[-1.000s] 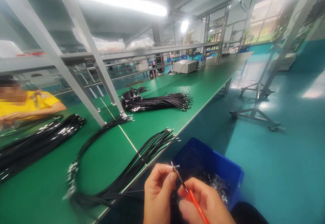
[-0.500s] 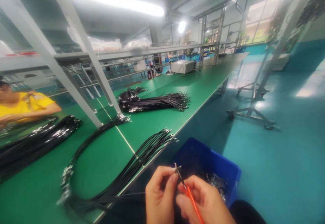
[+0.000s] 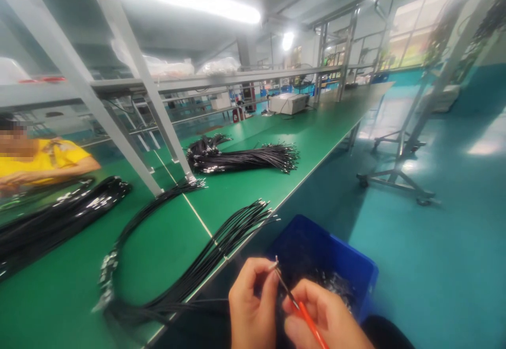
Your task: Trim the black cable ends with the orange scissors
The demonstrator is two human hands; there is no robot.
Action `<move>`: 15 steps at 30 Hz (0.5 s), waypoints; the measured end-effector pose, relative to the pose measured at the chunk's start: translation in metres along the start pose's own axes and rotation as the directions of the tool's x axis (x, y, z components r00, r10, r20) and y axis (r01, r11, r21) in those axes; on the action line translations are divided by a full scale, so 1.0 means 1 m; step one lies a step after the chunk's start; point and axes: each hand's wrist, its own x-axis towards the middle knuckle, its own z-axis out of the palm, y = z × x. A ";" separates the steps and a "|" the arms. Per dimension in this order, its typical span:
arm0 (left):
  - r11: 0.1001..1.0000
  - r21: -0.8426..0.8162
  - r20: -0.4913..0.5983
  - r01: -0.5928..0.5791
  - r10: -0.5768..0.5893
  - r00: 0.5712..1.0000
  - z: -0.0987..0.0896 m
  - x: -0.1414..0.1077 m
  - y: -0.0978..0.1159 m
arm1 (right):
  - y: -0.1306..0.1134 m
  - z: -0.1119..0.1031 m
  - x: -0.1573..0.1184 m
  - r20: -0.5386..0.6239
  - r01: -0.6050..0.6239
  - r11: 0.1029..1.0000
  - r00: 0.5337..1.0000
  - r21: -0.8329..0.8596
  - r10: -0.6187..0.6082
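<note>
My left hand (image 3: 253,301) is closed in a pinch on the end of a black cable, whose length (image 3: 207,302) runs back from it to the bundle on the bench. A small pale tip pokes out past the thumb and forefinger. My right hand (image 3: 322,312) grips an orange-handled tool (image 3: 310,322) with a slim dark metal front. The tool's point meets the cable end at my left fingertips; its exact shape is too small to tell. Beside my hands, a looped bundle of black cables (image 3: 197,272) with silvery ends lies along the bench edge.
Below the bench edge stands a blue bin (image 3: 356,257) with dark and clear scraps inside. More black cables (image 3: 249,159) lie farther back on the green bench (image 3: 158,243). Metal posts (image 3: 154,106) carry a shelf. A person in yellow (image 3: 51,162) sits across, and a wheeled rack (image 3: 399,175) stands right.
The tool has shifted slightly down and right, its front now lying more along the cable end. Both hands keep their holds. The whole view has moved a little.
</note>
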 end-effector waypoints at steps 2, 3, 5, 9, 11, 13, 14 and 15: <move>0.999 0.034 0.016 -0.034 0.034 0.999 0.000 -0.001 0.000 | -0.001 0.001 0.002 -0.035 -0.022 1.000 0.999 -0.014 0.021; 0.998 0.047 0.021 -0.045 0.044 0.999 0.000 -0.002 0.000 | -0.001 0.002 0.003 -0.047 -0.043 0.999 0.998 -0.018 0.042; 0.997 0.060 0.023 -0.054 0.053 0.998 0.000 -0.002 0.001 | -0.001 0.002 0.005 -0.061 -0.075 0.997 0.995 -0.027 0.073; 0.997 0.059 0.026 -0.043 0.042 0.999 0.002 -0.003 0.001 | -0.005 0.001 0.007 -0.065 -0.089 0.993 0.994 -0.078 0.084; 0.999 0.051 0.009 -0.017 0.017 1.000 0.005 -0.003 0.002 | -0.007 0.000 0.006 -0.074 -0.102 0.989 0.993 -0.110 0.094; 0.999 0.043 -0.017 0.016 -0.016 1.000 0.007 -0.003 0.003 | -0.007 -0.002 0.005 -0.083 -0.101 0.987 0.992 -0.121 0.091; 0.999 0.044 -0.020 0.024 -0.024 1.000 0.008 -0.002 0.002 | -0.005 -0.003 0.004 -0.086 -0.090 0.989 0.993 -0.118 0.081; 0.998 0.052 -0.010 0.023 -0.023 1.000 0.008 -0.002 0.002 | -0.003 -0.004 0.003 -0.092 -0.073 0.990 0.994 -0.117 0.063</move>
